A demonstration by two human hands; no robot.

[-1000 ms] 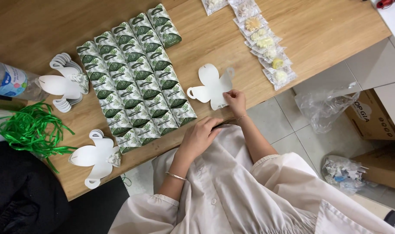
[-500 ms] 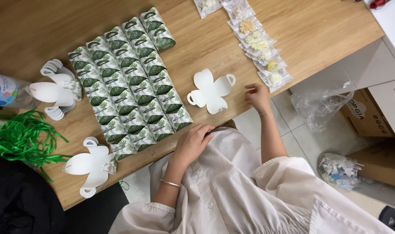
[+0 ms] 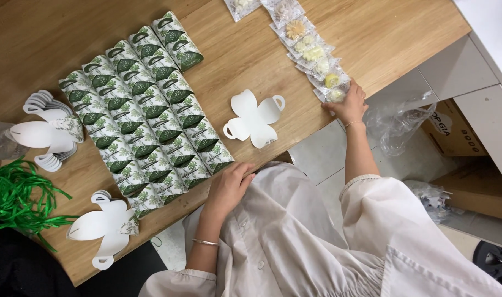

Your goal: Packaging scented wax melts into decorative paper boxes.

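Observation:
A flat white paper box cut-out [image 3: 254,117] with two small handles lies unfolded on the wooden table [image 3: 251,49]. My right hand [image 3: 350,104] reaches to the table's right edge and touches the nearest clear packet in a row of wrapped cookies [image 3: 311,52]. Whether its fingers have closed on the packet I cannot tell. My left hand [image 3: 227,188] rests at the near table edge, fingers loosely apart, holding nothing, just below the block of folded green leaf-print boxes [image 3: 143,113].
Stacks of flat white cut-outs lie at the left [image 3: 44,132] and the front left [image 3: 105,226]. Green ribbon strands [image 3: 17,201] sit at the far left. On the floor to the right are a clear plastic bag [image 3: 397,124] and cardboard boxes [image 3: 463,137].
My right hand let go of the white cut-out and moved right and up to the cookie packets. The cut-out now lies flat. My left hand stayed at the table edge.

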